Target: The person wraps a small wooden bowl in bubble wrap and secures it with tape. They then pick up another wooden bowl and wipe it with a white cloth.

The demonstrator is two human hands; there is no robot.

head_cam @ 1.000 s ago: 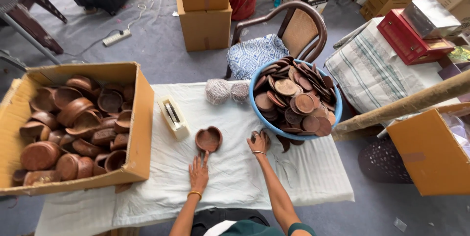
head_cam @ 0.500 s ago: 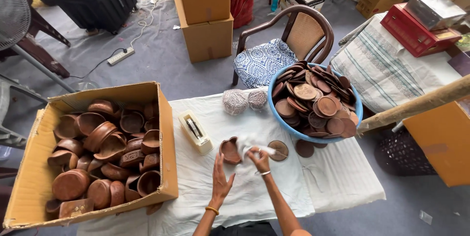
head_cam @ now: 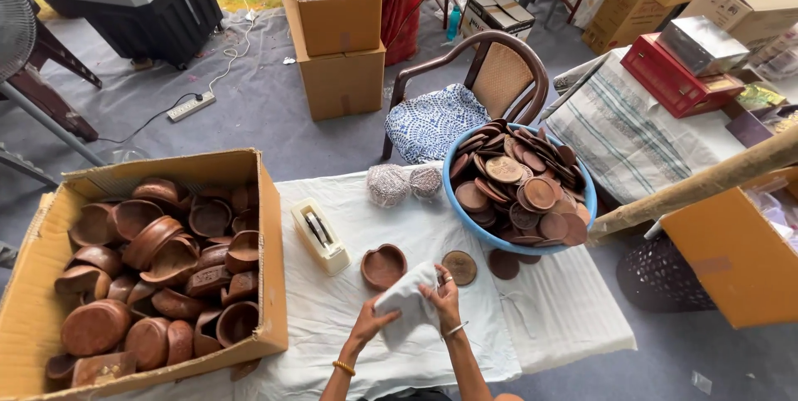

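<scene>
Low in the middle of the frame, my left hand (head_cam: pixel 363 330) and right hand (head_cam: pixel 443 297) both clutch a white cloth (head_cam: pixel 401 311) over the white-sheeted table (head_cam: pixel 549 318), just below a small brown clay bowl (head_cam: pixel 383 266) and a round lid (head_cam: pixel 459 267). At left a cardboard box (head_cam: pixel 33 318) brims with clay bowls. At right a blue basin (head_cam: pixel 586 211) holds lids, with a wicker chair (head_cam: pixel 499 77) on grey floor beyond.

A white cloth (head_cam: pixel 405 308) (crumpled, perhaps folded) sits gripped above the table.
</scene>
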